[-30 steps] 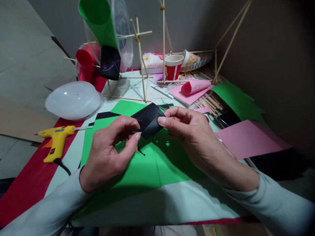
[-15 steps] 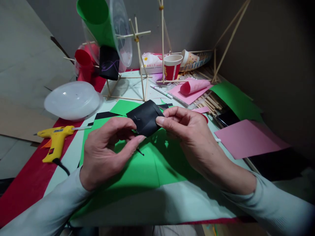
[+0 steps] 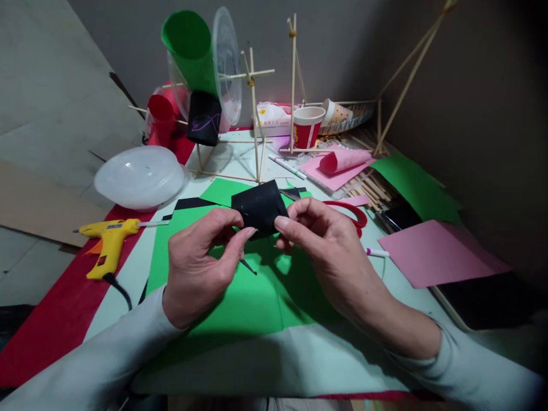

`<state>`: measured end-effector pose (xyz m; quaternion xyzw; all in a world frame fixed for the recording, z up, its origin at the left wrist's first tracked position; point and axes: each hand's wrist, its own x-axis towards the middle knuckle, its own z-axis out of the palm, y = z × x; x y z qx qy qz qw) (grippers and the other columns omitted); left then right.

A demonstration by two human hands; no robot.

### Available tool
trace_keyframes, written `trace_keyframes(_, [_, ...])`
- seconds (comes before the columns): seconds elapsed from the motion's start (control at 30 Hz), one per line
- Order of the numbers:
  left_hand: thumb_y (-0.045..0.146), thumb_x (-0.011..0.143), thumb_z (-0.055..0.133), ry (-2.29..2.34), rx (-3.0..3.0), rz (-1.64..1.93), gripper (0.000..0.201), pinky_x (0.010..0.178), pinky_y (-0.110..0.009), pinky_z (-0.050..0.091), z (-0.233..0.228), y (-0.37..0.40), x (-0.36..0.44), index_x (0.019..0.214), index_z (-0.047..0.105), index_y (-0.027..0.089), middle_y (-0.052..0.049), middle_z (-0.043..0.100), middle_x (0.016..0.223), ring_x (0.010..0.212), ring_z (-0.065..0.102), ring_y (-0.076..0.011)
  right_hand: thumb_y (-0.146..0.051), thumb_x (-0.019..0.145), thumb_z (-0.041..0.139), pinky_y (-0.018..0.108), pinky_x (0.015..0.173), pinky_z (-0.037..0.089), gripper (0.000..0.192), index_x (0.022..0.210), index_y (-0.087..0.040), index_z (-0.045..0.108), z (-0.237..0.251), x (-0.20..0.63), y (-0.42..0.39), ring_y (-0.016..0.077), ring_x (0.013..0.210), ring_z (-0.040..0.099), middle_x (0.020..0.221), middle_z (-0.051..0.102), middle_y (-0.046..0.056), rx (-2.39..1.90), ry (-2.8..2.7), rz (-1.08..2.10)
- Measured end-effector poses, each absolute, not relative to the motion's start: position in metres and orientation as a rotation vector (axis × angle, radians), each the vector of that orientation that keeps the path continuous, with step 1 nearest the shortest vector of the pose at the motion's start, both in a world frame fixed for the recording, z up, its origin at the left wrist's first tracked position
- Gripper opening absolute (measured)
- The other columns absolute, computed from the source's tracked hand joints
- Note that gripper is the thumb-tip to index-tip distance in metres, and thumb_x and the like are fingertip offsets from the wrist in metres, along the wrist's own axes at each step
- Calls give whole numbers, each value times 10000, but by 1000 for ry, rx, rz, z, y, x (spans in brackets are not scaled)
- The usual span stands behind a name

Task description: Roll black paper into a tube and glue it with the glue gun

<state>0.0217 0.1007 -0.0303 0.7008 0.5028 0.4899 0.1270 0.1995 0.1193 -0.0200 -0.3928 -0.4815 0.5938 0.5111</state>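
Under right fingers (image 3: 296,230), black paper (image 3: 254,206) partly hidden.

Dim, uneven light, soft shadows on green paper (image 3: 244,302), small glints on pale dish (image 3: 135,178), dark upper-right corner

The right hand (image 3: 331,242) partly hides the black paper (image 3: 256,206) and red-handled scissors (image 3: 362,216).

Plain grey wall (image 3: 342,51) behind the table, going near-black at far right; faint pinkish tint low down. Pale floor (image 3: 47,74) at left, thin seams, flat brown sheet (image 3: 47,197) on it. Table has pale tabletop (image 3: 317,357), red border (image 3: 47,337) along left side. Light dim, uneven; soft shadows across near tabletop.
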Motion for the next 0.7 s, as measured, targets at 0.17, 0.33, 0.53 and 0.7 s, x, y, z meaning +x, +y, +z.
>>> trace_keyframes(0.17, [256, 927, 670, 1491, 2216, 1392, 66, 572, -312, 528, -34, 102, 19, 909, 615, 288, 30, 679, 764, 567, 626, -129, -327, 827, 798, 229, 646, 514, 271, 800, -203, 559, -25, 197, 121, 121, 666, 697, 700, 606, -55, -869, -1097, 1486])
trace_keyframes(0.33, [224, 920, 689, 1455, 2310, 1444, 77, 606, -306, 536, -30, 102, 18, 940, 651, 288, 33, 716, 795, 578, 639, -124, -325, 796, 823, 244, 680, 583, 323, 808, -213, 520, -27, 195, 122, 126, 645, 729, 691, 563, -85, -786, -983, 1584])
trace_keyframes(0.53, [160, 956, 618, 1370, 2060, 1418, 157, 556, -264, 524, -22, 96, 22, 954, 705, 290, 64, 664, 647, 524, 628, -101, -343, 843, 777, 273, 674, 618, 310, 830, -226, 490, -29, 195, 123, 140, 614, 738, 634, 627, -82, -764, -1002, 1642])
trace_keyframes(0.7, [180, 882, 699, 1296, 1599, 1440, 228, 415, -227, 468, -19, 101, 28, 1075, 616, 269, 68, 652, 704, 447, 612, -99, -343, 847, 765, 281, 665, 611, 308, 840, -226, 480, -32, 194, 125, 143, 606, 730, 619, 620, -88, -766, -1013, 1621])
